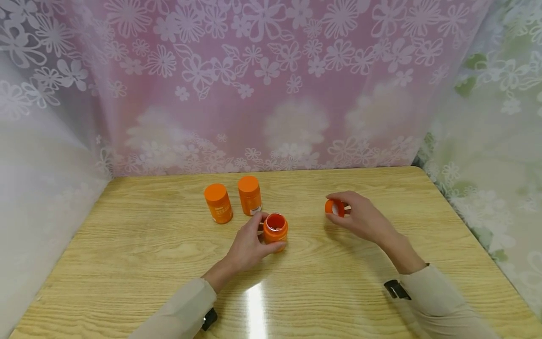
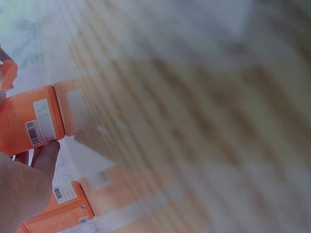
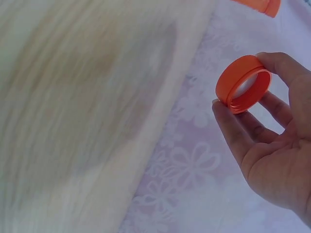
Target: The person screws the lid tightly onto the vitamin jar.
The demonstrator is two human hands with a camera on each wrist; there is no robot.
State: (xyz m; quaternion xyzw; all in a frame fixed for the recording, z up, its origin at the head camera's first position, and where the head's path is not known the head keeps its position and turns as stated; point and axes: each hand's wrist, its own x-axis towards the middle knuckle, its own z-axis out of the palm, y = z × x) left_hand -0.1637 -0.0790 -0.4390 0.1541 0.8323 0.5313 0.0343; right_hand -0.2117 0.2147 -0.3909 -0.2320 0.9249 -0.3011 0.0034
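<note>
An orange jar (image 1: 276,235) stands uncapped near the middle of the wooden table, its mouth facing up. My left hand (image 1: 247,245) grips it around the side, thumb at the front. In the left wrist view the jar (image 2: 29,121) shows a white label with a barcode, the fingers (image 2: 47,158) against its lower side. Off to the right, my right hand (image 1: 360,214) pinches an orange screw lid (image 1: 334,208) above the table. The right wrist view shows that lid (image 3: 243,83) tilted, with its threaded inside visible, between thumb and fingers. Lid and jar are well apart.
Two capped orange jars stand behind the left hand: one jar (image 1: 218,203) on the left, the other jar (image 1: 250,195) slightly farther back. The wooden table (image 1: 139,249) ends at a pink floral curtain (image 1: 271,94). Pale floral sheets hang along both sides.
</note>
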